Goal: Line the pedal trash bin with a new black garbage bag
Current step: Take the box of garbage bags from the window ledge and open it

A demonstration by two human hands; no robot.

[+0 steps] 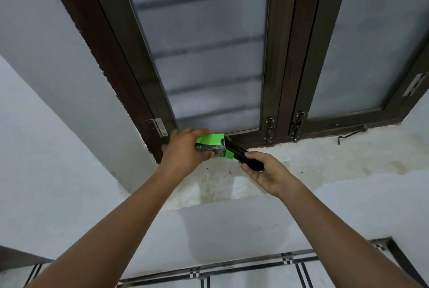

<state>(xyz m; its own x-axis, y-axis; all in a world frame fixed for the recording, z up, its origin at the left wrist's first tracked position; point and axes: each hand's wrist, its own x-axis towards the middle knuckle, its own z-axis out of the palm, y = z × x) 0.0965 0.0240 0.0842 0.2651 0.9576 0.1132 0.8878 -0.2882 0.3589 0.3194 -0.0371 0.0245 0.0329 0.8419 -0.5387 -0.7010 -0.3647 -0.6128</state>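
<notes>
Tiled floor [243, 273] showed at the bottom edge, below two bare forearms. Right hand [267, 171] was pinched on one black bag roll [246, 157], half out of one green box [212, 145]. Left hand [185, 148] was clamped round that box. Both were over the sill [325, 157], near its left corner; sill to the right lay bare. Behind: two frosted window panes [204, 55], one loose hook [351, 134].

Soft, dim daylight seeps through the frosted window panes [199, 55] above the hands, leaving the room grey and cool without glare. A faint shadow falls on the wall [220, 236] below the hands. The wide lens bends the window frame [285, 67] outward toward the edges, and everything looks slightly smeared.
</notes>
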